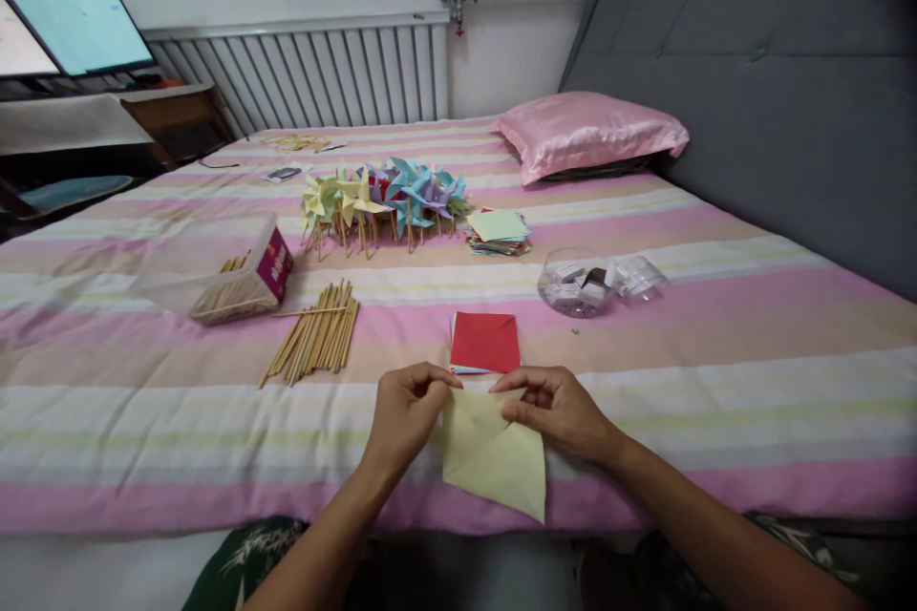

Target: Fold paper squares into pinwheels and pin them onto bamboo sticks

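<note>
Striped bedspread (143,420), pink, white and pale yellow bands, covers the bed; all items lie on it. Far left: open carton (240,282) on its side, wooden sticks inside. Just right of it, loose bundle of wooden sticks (315,334), lying roughly parallel. Behind these, cluster of finished paper pinwheels (387,196), yellow, blue and purple, sticks pointing toward the near edge.

Near edge, centre: left hand (405,415) closed in a pinch, thumb and fingers gripping the upper left edge of a pale yellow paper sheet (494,463). Sheet is creased, one corner hanging down past the bed edge. Right hand (555,410) also pinched shut on the same sheet, at its top edge. Both hands hold the sheet just above the bedspread.

Just behind the hands: red paper square (485,342) atop a small stack. Further back, stack of mixed coloured paper (498,231). Right of that, clear plastic container (577,286) with small items inside, contents unclear. Pink pillow (587,129) at the back right.
</note>
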